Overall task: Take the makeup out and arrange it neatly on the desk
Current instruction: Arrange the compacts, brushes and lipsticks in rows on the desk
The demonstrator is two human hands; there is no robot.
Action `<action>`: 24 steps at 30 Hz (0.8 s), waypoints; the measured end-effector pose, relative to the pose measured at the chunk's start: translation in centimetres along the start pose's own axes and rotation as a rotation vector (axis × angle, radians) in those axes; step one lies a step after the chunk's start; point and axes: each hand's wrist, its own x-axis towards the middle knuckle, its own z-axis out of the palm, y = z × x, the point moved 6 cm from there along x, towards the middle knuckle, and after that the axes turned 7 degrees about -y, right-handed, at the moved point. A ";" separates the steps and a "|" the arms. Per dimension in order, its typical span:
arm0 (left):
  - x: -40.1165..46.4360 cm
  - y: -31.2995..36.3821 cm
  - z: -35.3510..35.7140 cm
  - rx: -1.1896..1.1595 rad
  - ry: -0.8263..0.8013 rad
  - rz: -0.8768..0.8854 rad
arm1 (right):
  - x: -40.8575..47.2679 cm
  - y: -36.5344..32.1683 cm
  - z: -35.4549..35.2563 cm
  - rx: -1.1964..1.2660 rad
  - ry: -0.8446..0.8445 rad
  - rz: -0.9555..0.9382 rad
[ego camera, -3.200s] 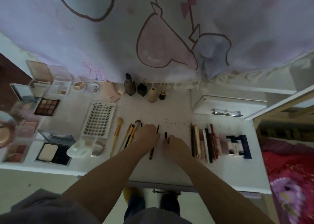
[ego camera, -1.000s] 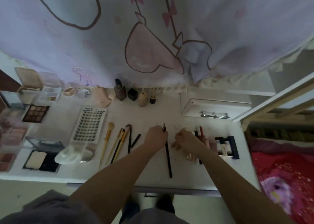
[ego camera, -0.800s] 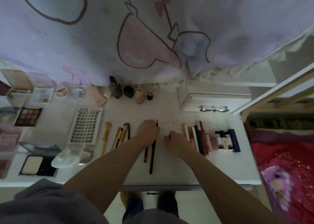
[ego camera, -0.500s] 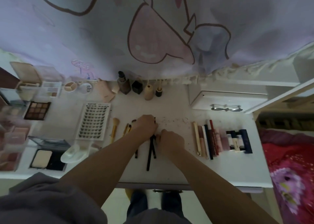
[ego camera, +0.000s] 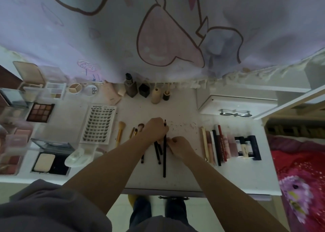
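Observation:
Both hands meet over the middle of the white desk [ego camera: 237, 177]. My left hand [ego camera: 155, 129] rests curled on a long black pencil [ego camera: 164, 159] that points away from me. My right hand [ego camera: 179, 146] is curled against the pencil's right side. Two shorter black pencils [ego camera: 157, 154] lie just left of it. Several brushes [ego camera: 121, 132] lie in a row further left, partly hidden by my left forearm. A row of lipsticks and tubes [ego camera: 228, 147] lies to the right.
Open palettes [ego camera: 40, 112] and compacts [ego camera: 51, 163] fill the left side, with a lash tray [ego camera: 98, 124] beside them. Small bottles [ego camera: 131, 87] stand along the back under a hanging curtain [ego camera: 158, 29]. A white drawer box [ego camera: 235, 105] sits back right. A red bed [ego camera: 302, 179] is at right.
My hands have shifted the long black pencil leftward and straightened it beside the shorter pencils. My right hand came away from the lipstick row and now sits against the pencil.

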 end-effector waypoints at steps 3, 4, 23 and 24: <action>0.0 -0.1 1.0 -0.067 -0.005 -0.002 | -0.6 0.2 -1.9 -0.277 0.130 -0.028; -0.1 -0.1 1.2 -0.081 -0.004 -0.015 | -0.8 0.2 -2.4 -0.354 0.147 -0.041; -1.1 2.0 -0.2 0.228 0.136 0.016 | -1.1 0.2 -7.2 -0.537 0.299 -0.166; -1.4 3.2 0.4 0.208 0.146 0.059 | -1.2 0.8 -9.1 -0.531 0.339 -0.147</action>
